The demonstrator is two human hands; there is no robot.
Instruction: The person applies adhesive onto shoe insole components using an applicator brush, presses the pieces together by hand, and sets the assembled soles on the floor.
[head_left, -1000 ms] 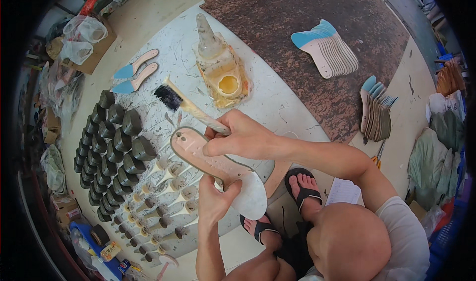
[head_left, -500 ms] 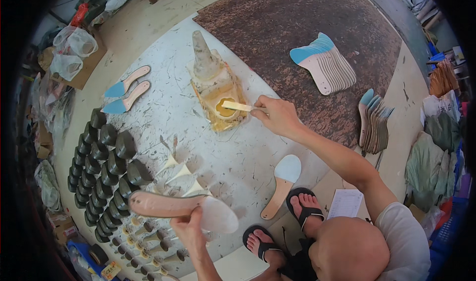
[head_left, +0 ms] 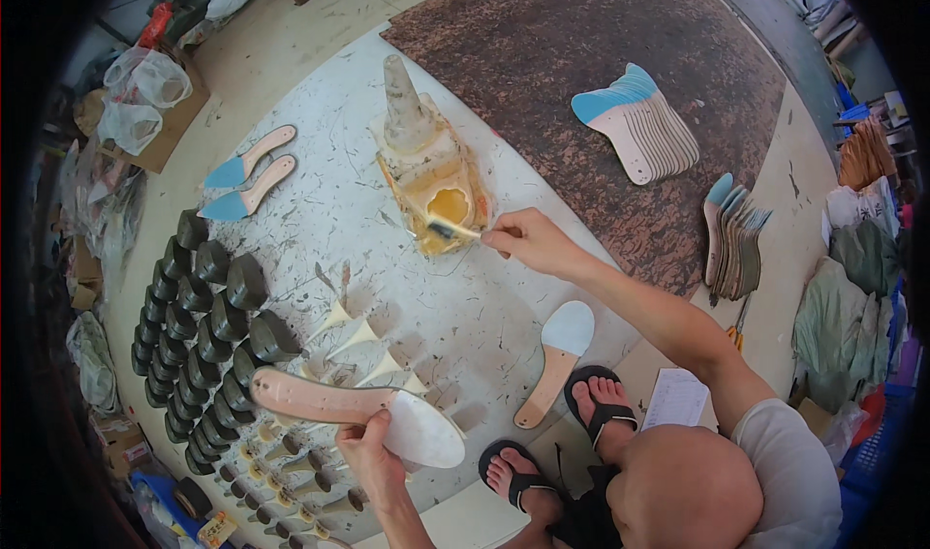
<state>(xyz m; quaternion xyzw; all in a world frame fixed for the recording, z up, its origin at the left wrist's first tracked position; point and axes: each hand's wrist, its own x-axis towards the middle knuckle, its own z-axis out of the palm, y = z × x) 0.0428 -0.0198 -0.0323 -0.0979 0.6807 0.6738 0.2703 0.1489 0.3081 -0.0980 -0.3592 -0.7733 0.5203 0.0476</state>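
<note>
My left hand [head_left: 373,452] pinches a shoe insole [head_left: 325,400] at its waist. The insole is tan at the heel end and white at the forepart, with its length roughly level. In my right hand [head_left: 523,239] is a small brush [head_left: 455,228], its bristle end just over the near rim of a glue-crusted container [head_left: 411,210]. Yellow glue [head_left: 449,206] shows through the container's opening; a cone-shaped spout rises behind it. Another tan-and-white insole [head_left: 556,365] lies on the white board to the right of my left hand.
Rows of dark rounded blocks [head_left: 228,317] and cream heel-like cones [head_left: 373,353] stand at left. Two blue-tipped insoles [head_left: 247,189] lie beyond them. A fanned stack of insoles [head_left: 649,133] rests on the brown sheet [head_left: 542,45], with another stack [head_left: 731,239] to its right.
The brush has come out of the glue opening toward me and turned, now at the container's near rim. The insole in my left hand has tilted slightly, showing more of its white face.
</note>
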